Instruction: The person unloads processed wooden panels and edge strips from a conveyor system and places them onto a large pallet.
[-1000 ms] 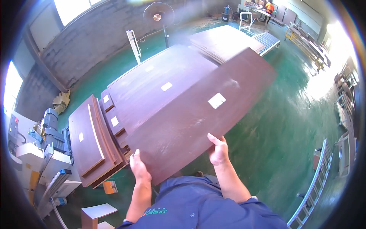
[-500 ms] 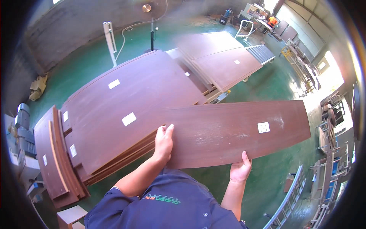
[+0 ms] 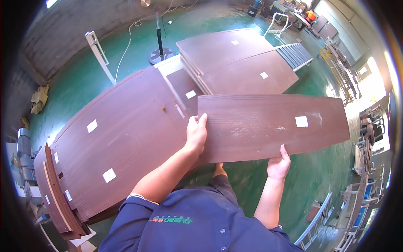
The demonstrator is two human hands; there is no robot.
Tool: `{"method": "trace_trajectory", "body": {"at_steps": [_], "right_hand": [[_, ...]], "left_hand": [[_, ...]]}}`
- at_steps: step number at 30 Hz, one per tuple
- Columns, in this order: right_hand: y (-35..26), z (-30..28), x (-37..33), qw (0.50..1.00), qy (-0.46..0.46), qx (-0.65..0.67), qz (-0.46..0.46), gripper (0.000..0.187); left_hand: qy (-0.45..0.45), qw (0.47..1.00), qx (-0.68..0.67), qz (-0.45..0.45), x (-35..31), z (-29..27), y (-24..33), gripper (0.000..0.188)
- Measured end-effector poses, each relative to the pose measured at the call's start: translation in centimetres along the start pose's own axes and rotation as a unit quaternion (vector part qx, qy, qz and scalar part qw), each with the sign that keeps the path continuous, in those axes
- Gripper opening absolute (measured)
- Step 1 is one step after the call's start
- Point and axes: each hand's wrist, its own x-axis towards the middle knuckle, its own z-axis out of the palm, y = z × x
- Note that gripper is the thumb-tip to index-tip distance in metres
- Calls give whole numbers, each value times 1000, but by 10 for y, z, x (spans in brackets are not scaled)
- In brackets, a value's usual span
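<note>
A long dark-brown wood panel [image 3: 256, 126] with a white label is held up in front of me. My left hand [image 3: 196, 133] is closed around its left end, the thumb on the upper face. My right hand [image 3: 279, 164] grips the near long edge, thumb on top and the other fingers hidden beneath. To the left lies a stack of large brown panels [image 3: 126, 138], partly covered by my left arm. Beyond the held panel sits another stack of brown panels [image 3: 239, 63], with a labelled panel [image 3: 180, 86] lying lower between the two stacks.
Narrow brown boards [image 3: 54, 193] lie at the far left. A fan stand [image 3: 159, 46] and a white post [image 3: 98, 54] rise behind the stacks. A roller conveyor [image 3: 295, 55] adjoins the far stack. On the right, a ladder-like metal frame [image 3: 317, 222] lies on the green floor. A person in orange [image 3: 310, 17] is far off.
The held panel has moved up and slightly right in view, with both hands still on it. The large stack now shows further left and lower, and my foot has come into view.
</note>
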Motion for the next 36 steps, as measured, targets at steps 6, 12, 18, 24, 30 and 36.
{"method": "trace_trajectory", "body": {"at_steps": [6,12,18,24,30,36], "right_hand": [[37,-9,195,990,-31,43,134,45],[68,-16,334,975,-42,44,213,47],[96,-3,408,961,-18,51,271,46],[92,-24,431,941,4,-148,306,50],[29,-80,426,904,88,-388,156,38],[49,-55,483,904,52,-403,133,69]], "left_hand": [[126,992,4,-30,99,83,-16,43],[223,971,6,-90,159,157,-5,42],[257,962,-23,-86,207,176,-5,43],[387,807,445,-20,230,184,-9,71],[249,895,365,65,208,150,-33,63],[247,848,462,84,205,180,-46,66]]}}
